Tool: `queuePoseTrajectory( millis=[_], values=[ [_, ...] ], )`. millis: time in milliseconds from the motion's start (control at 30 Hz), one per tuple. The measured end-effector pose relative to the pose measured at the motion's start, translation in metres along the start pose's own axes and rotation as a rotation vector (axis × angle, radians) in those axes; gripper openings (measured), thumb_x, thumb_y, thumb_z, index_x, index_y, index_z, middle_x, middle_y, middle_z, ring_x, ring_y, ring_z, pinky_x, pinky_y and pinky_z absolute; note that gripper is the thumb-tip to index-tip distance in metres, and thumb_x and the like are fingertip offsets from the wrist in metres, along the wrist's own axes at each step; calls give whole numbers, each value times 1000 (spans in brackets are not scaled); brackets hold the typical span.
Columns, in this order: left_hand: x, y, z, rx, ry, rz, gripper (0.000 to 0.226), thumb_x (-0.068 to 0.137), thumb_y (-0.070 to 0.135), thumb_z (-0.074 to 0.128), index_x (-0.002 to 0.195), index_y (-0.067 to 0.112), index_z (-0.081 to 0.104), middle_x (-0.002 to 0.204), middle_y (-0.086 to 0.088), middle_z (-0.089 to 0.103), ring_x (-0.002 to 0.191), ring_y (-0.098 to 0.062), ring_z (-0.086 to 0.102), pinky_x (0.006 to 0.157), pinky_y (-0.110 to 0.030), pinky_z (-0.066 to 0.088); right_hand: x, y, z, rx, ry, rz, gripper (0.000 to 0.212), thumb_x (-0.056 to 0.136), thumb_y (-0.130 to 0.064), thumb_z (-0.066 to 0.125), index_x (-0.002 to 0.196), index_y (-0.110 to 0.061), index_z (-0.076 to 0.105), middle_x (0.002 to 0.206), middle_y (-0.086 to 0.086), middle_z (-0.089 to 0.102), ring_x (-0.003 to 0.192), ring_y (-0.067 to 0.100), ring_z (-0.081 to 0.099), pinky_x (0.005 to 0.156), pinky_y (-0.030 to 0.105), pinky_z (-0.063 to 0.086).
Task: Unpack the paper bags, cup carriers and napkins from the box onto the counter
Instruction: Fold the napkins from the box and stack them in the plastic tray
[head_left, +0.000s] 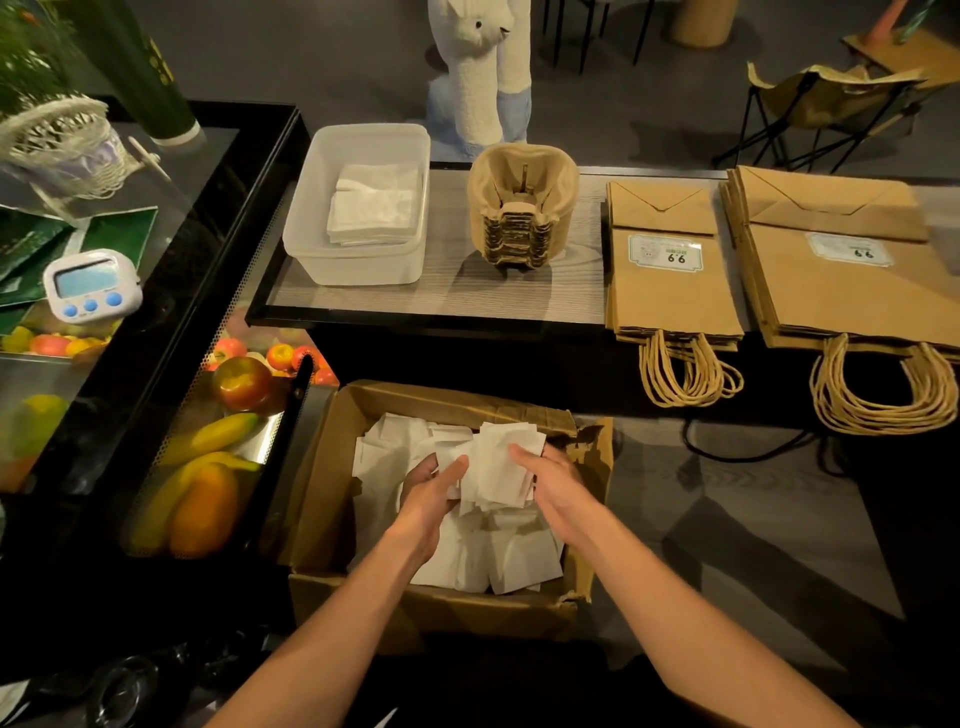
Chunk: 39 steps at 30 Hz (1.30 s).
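Note:
An open cardboard box (332, 483) stands below the counter, full of loose white napkins (498, 561). Both hands are inside it, holding one bunch of napkins (493, 467) between them: my left hand (434, 491) grips it from the left, my right hand (550, 480) from the right. On the counter (452, 291) stand a clear plastic tub (358, 260) with folded napkins (374, 205), a stack of pulp cup carriers (519, 208), and two piles of brown paper bags (670, 291) (852, 291) with handles hanging over the front edge.
A glass display case with fruit (208, 467) sits left of the box. A white digital timer (91, 285) and a wicker basket (62, 140) rest on the case. A white animal figure (480, 73) and a folding chair (826, 104) stand behind the counter.

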<state>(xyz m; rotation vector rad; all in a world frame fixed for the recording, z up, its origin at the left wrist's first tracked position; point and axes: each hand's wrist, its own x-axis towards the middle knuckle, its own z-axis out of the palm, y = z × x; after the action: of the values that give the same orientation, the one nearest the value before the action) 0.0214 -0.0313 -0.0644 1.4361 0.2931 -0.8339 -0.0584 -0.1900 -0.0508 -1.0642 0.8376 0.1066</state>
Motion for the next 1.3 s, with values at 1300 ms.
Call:
queuePoseTrajectory(
  millis=[1300],
  values=[
    [-27, 13, 19, 355, -138, 83, 54, 108, 37, 48, 157, 25, 30, 152, 15, 35, 144, -17, 37, 116, -35, 34, -14, -1, 23, -296, 38, -95, 43, 106, -26, 49, 149, -27, 42, 142, -7, 54, 125, 12, 51, 83, 18, 43]
  ],
)
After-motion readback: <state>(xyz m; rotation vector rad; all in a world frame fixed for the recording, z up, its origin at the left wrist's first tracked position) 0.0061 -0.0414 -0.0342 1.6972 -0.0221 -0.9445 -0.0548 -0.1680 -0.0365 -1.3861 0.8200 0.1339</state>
